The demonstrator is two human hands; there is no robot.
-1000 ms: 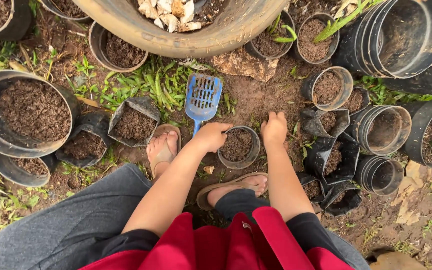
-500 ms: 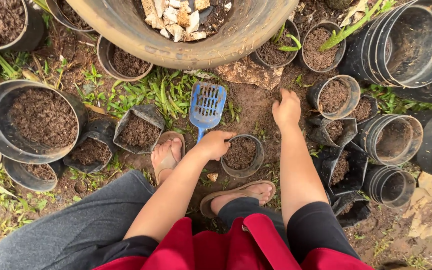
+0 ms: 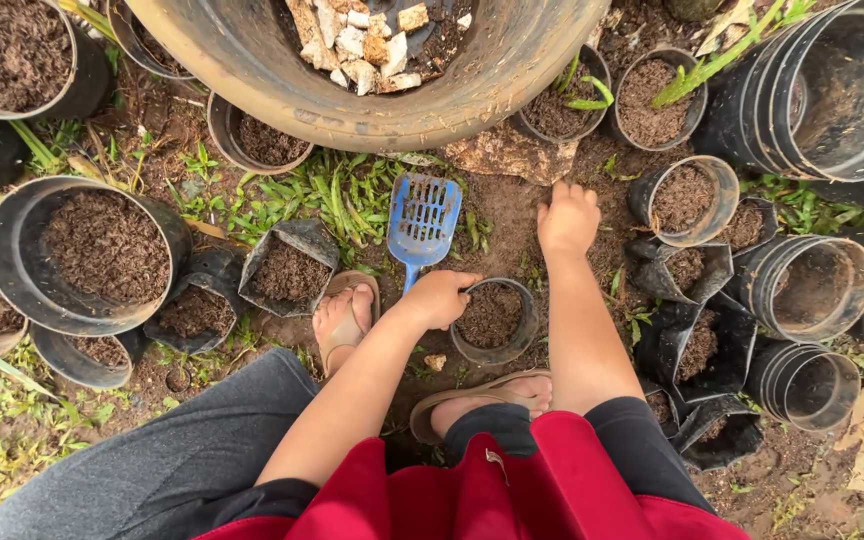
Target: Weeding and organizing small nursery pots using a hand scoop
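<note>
Soil-filled small black pot [image 3: 493, 320] sits on the bare dirt just in front of the person's sandalled foot [image 3: 487, 392]. Left hand [image 3: 439, 298] grasps the pot's near-left rim, fingers curled over the edge. Right hand [image 3: 567, 220] lies beyond the pot, palm down on the loose dirt, fingers bent into the soil and holding nothing I can make out. Blue slotted scoop [image 3: 421, 220] rests just past the pot, beside the left hand.
</note>
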